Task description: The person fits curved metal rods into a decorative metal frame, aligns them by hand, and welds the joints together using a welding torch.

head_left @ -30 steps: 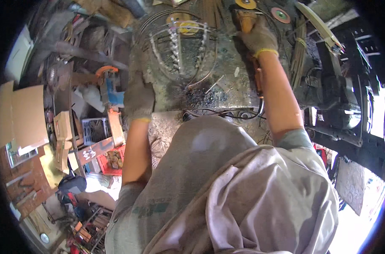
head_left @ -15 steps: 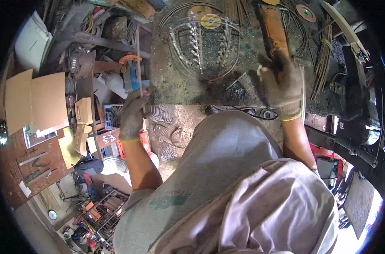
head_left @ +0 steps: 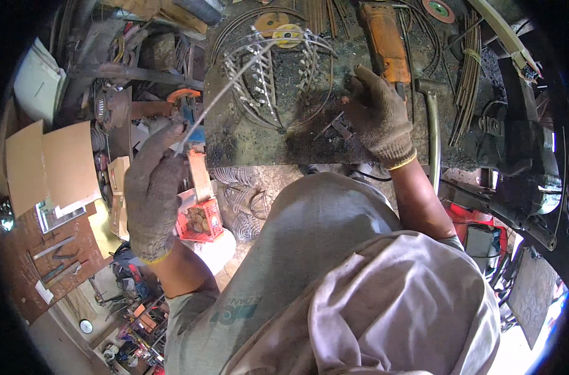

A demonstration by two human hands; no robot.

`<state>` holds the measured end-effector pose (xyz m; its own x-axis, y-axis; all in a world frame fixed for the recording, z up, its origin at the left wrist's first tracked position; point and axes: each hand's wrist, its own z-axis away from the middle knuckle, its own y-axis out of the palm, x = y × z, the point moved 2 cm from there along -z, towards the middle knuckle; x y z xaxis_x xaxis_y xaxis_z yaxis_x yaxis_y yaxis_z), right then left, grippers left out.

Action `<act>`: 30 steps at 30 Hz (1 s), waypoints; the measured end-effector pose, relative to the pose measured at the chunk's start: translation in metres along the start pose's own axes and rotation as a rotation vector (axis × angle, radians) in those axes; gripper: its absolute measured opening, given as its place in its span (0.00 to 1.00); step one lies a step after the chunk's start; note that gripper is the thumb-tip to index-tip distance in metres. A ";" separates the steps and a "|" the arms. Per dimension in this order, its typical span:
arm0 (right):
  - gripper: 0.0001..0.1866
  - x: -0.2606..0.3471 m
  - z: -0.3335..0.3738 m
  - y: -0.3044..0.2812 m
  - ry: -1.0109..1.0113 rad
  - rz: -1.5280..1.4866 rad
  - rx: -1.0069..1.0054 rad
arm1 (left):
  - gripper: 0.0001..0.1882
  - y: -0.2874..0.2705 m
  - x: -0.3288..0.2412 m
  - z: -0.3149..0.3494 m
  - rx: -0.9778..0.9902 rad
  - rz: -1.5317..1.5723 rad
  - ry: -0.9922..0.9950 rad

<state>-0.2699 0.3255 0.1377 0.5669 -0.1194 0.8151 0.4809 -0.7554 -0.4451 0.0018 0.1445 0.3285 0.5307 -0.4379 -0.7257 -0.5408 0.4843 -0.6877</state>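
Note:
My left hand (head_left: pixel 153 194), in a knitted work glove, is raised off the left edge of the workbench (head_left: pixel 234 147), closed around a thin grey metal rod (head_left: pixel 225 90). The rod slants up and right, its far end overlapping a curved metal frame (head_left: pixel 331 87) set with twisted or studded bars. My right hand (head_left: pixel 381 115), gloved too, is held over the bench with its fingers apart and nothing in them. Just beyond it lies an orange angle grinder (head_left: pixel 384 40). A small metal piece (head_left: pixel 340 128) is left of that hand, and a hammer (head_left: pixel 434 125) with a metal handle is right.
Cutting discs (head_left: pixel 439 9) and a bundle of thin rods (head_left: pixel 465 94) lie on the bench. Below its front edge are wire rings (head_left: pixel 244 225) on the floor. A red crate (head_left: pixel 200 222) stands left, with cardboard (head_left: pixel 69 156) farther out.
My left hand has moved left and nearer to me, and the rod has tilted from upright toward the right. My right hand has moved left, away from the grinder's rear end.

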 end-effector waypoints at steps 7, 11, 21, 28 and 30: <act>0.29 -0.001 -0.012 -0.004 0.109 0.072 0.060 | 0.16 0.007 -0.029 -0.036 0.037 -0.397 0.336; 0.27 -0.002 -0.028 -0.001 0.094 0.100 0.087 | 0.15 0.024 -0.045 -0.055 0.063 -0.564 0.470; 0.33 -0.010 -0.044 0.026 0.176 0.241 0.291 | 0.19 0.071 -0.039 -0.069 0.002 -0.604 0.492; 0.38 -0.015 -0.054 0.039 0.325 0.365 0.385 | 0.21 0.079 -0.031 -0.060 0.022 -0.494 0.255; 0.41 -0.019 -0.051 0.042 0.378 0.335 0.407 | 0.20 0.083 -0.030 -0.059 0.013 -0.511 0.253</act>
<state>-0.2946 0.2634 0.1228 0.4912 -0.5813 0.6487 0.5761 -0.3418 -0.7425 -0.0971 0.1535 0.2917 0.5493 -0.7858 -0.2843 -0.2472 0.1722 -0.9536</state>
